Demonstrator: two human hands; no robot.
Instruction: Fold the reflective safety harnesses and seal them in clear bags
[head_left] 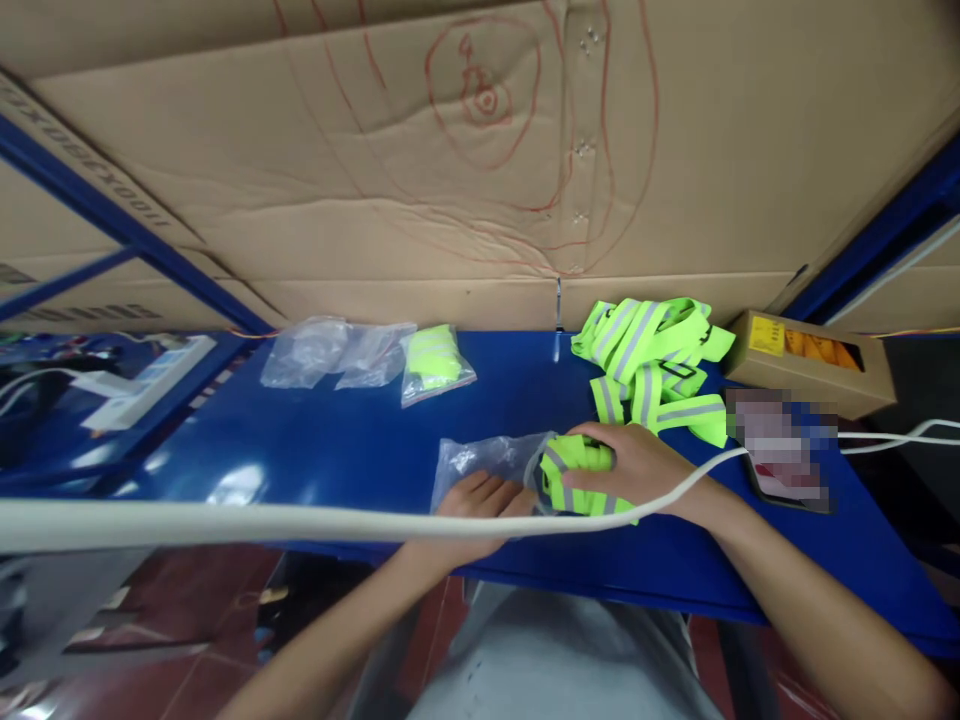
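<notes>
My right hand [645,465] is closed round a folded bundle of neon-yellow reflective straps [574,470] with grey stripes. The bundle is at the mouth of a clear plastic bag [459,462] lying on the blue table; how far inside it sits I cannot make out. My left hand [480,500] grips the bag by its opening, fingers curled, partly hidden behind a white cable [315,522]. Beyond my right hand lies a loose heap of the same reflective straps [637,340], with a black buckle showing.
Toward the back left lie clear empty bags [307,352] and a filled bag [437,362] with folded neon material. On the right are a cardboard box [814,362] and a phone [787,450] with a blurred screen. A power strip [154,380] is at far left. Cardboard [300,230] walls the back.
</notes>
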